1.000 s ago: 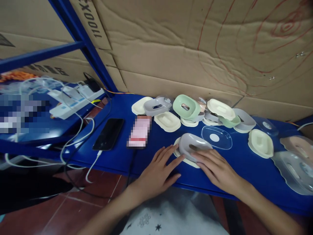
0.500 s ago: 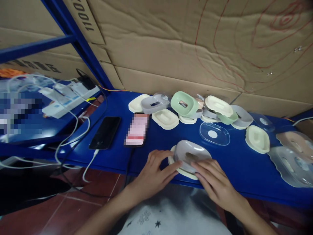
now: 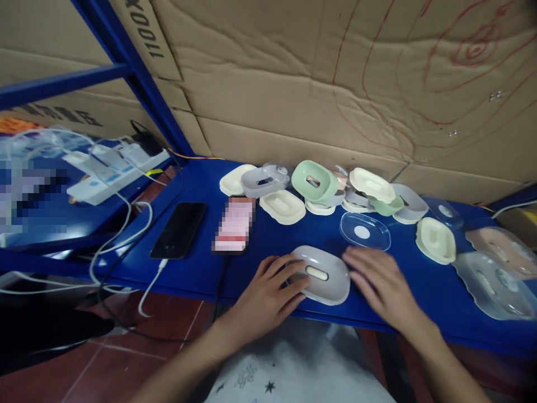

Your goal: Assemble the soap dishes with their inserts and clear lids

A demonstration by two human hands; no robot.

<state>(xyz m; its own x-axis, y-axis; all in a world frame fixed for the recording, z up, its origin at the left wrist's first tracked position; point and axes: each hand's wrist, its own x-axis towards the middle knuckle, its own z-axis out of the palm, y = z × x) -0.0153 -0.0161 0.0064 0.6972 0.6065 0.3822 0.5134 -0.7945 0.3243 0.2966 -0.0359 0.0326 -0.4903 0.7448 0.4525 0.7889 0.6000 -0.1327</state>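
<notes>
While the left hand (image 3: 265, 292) rests loosely spread on the left end of a grey oval dish (image 3: 333, 282) at lower centre, its grip unclear, the right hand (image 3: 380, 280) hovers half-open, empty, just beside the dish's right end.

Dimly lit, with pale sheen on the left of the blue tabletop (image 3: 268, 238), deep shadow at lower left, slight blur on the right hand (image 3: 377, 280), wide-angle stretching toward the edges and pixelation over the pink phone screen (image 3: 235, 224).
</notes>
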